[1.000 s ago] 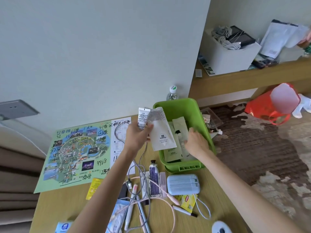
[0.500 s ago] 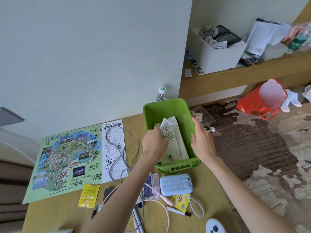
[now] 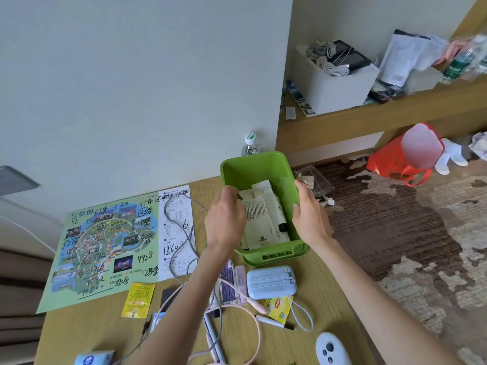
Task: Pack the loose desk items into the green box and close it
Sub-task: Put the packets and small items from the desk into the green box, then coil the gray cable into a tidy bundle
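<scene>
Green box: lid off, on the worktop toward its far right corner, close to the wall. Inside, a loose stack of cream paper packets lying lengthwise.

Left hand at the box's left wall, fingers curled down onto the top corner of the packets; cannot tell whether it pinches one or only touches. Right hand grips the right wall, thumb inside, the other fingers over the rim and outside.

Just in front of the box: pale blue power bank, with a yellow tea sachet partly under its near edge. A purple tube lies beside the power bank, partly hidden by the left forearm. Black-tipped marker nearer the camera. A pink cable loops across this clutter.

Left of the box: grey cable trailing over a printed map with handwritten numbers; yellow packet below the map.

Behind the box, against the wall: water bottle. Red bag on the floor, well apart.
</scene>
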